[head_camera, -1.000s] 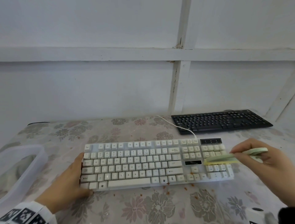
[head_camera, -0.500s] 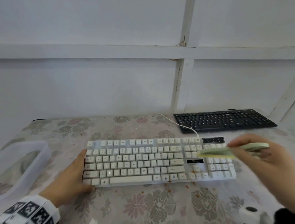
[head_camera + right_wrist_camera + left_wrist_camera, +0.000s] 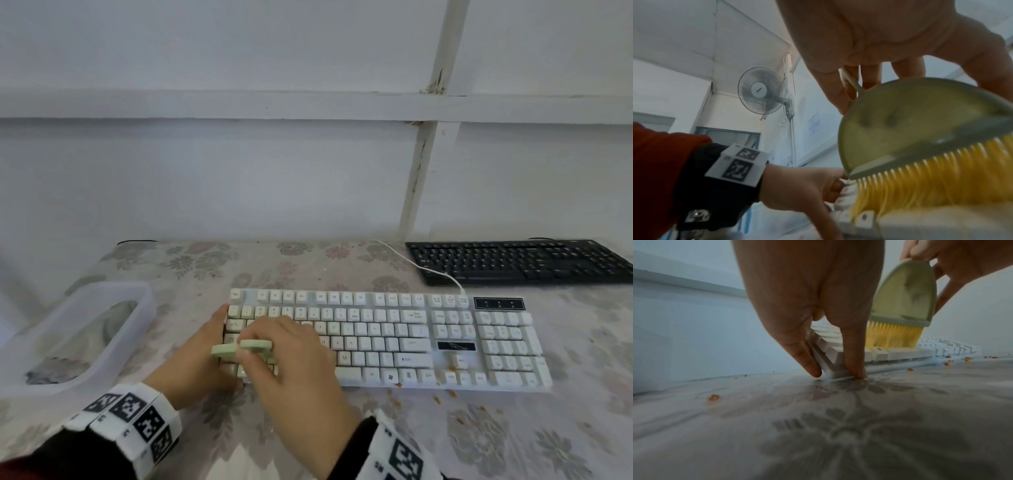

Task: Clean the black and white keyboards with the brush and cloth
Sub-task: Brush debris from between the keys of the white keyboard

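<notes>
Probably a plain workroom or modest office: whitewashed walls with painted wooden battens (image 3: 416, 178), a wall-mounted fan (image 3: 761, 90), papers pinned up (image 3: 813, 124), and a desk (image 3: 308, 263) under floral cloth.

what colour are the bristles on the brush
Yellow. The brush has a pale green body, and its bristles show best in the left wrist view, resting on the white keyboard.
</notes>
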